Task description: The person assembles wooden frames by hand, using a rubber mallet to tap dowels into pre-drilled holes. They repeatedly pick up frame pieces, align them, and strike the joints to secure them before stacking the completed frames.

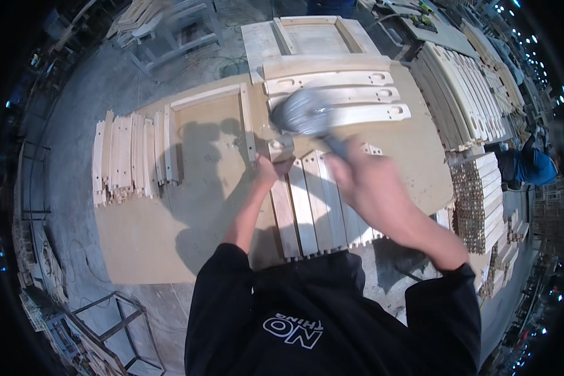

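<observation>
My right hand [376, 188] is closed around the handle of a mallet, blurred by motion. The mallet's large grey head [302, 113], wrapped in shiny film, is raised over the table, just above and right of my left hand [269, 169]. That hand grips a small wooden block [281, 146] beside the near end of a wooden rail [247, 119]. This rail belongs to a three-sided wooden frame [203, 97] lying on the table. Whether the block touches the rail cannot be made out. Close to my body, a row of flat wooden slats [316, 197] lies side by side.
A brown board covers the worktable [144, 250]. Upright wooden pieces [125, 153] stand bunched at left. Slotted curved boards [370, 113] lie beyond the mallet, with another frame [313, 34] behind. Tall wood stacks [464, 94] border the right, where a person in blue [536, 166] is visible.
</observation>
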{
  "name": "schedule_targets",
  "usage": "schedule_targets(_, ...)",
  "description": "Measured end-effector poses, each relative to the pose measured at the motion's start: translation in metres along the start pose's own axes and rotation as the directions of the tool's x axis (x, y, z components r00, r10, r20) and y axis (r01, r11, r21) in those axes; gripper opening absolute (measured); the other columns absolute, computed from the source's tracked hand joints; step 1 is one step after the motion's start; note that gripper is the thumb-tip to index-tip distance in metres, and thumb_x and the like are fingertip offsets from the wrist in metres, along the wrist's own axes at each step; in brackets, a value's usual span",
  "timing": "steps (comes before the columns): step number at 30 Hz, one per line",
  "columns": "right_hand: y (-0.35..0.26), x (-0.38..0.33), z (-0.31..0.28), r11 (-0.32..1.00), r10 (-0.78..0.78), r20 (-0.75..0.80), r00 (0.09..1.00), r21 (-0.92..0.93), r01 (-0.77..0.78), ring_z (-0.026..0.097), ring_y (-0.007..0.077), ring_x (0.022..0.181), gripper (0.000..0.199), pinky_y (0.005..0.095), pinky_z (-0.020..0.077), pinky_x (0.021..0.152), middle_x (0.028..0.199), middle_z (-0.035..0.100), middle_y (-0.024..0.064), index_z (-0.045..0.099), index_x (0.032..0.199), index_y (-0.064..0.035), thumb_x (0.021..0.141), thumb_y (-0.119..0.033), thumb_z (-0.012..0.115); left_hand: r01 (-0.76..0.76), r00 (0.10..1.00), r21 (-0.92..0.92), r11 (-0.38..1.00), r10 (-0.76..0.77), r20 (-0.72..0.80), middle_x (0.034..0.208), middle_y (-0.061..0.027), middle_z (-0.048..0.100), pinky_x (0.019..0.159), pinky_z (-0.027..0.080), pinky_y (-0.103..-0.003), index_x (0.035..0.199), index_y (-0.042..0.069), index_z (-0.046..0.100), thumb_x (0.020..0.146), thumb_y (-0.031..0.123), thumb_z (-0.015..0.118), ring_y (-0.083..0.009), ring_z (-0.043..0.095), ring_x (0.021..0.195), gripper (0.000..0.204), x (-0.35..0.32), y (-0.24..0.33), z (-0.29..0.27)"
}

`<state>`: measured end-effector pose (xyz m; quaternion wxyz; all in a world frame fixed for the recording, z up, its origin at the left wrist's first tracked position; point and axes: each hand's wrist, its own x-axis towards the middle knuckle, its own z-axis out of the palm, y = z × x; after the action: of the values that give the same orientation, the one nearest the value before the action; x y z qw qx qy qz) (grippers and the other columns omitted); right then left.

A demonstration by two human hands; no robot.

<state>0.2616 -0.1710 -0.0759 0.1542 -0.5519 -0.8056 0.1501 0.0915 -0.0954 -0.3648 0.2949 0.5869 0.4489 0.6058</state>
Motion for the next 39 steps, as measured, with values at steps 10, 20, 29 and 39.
schedule_targets(10,0.035,-0.073,-0.038,0.975,0.216,-0.016,0.976,0.058,-0.215,0.055,0.0429,0.048,0.030,0.0449,0.0395,0.045,0.052,0.048,0.0245,0.047,0.086,0.0041,0.097,-0.023,0.054,0.203,0.839,-0.526,0.826,-0.424,-0.342,0.130,-0.0138,0.045,0.104,0.039,-0.036,0.135,0.001,0.036,0.074,0.041,0.081,-0.0226,0.047,0.121,0.086,-0.043,0.079,-0.029)
schedule_targets(20,0.068,-0.141,0.032,0.703,0.572,0.166,0.804,0.405,-0.584,0.041,0.0121,0.033,0.040,0.0294,0.0336,0.034,0.047,0.041,0.0027,0.046,0.076,-0.0001,0.101,-0.031,0.046,-0.465,0.561,-0.826,-0.319,-0.828,0.004,0.100,-0.0120,0.060,0.088,0.052,-0.037,0.113,-0.004,0.049,0.079,0.032,0.055,-0.0246,0.061,0.094,0.050,0.066,0.068,0.025)
schedule_targets(29,0.092,-0.166,0.028,0.586,0.680,0.083,0.729,0.536,-0.608,0.037,0.0058,0.042,0.037,0.0253,0.0295,0.039,0.053,0.040,-0.0030,0.049,0.080,-0.0006,0.102,-0.029,0.046,0.084,0.587,-0.714,0.696,-0.613,-0.529,0.071,-0.0063,0.050,0.048,0.044,-0.032,0.080,0.003,0.046,0.079,0.021,0.063,-0.0179,0.050,0.054,0.024,0.100,0.147,0.039)
schedule_targets(39,0.103,-0.126,0.039,0.515,0.676,0.099,0.731,0.645,-0.564,0.037,0.0157,0.051,0.042,0.0349,0.0360,0.049,0.053,0.042,0.0111,0.049,0.075,0.0033,0.099,-0.031,0.050,0.234,0.852,-0.047,0.971,-0.229,-0.470,0.095,-0.0185,0.059,0.070,0.051,-0.037,0.110,-0.012,0.048,0.080,0.013,0.074,-0.0268,0.061,0.082,0.047,0.045,-0.011,0.033)
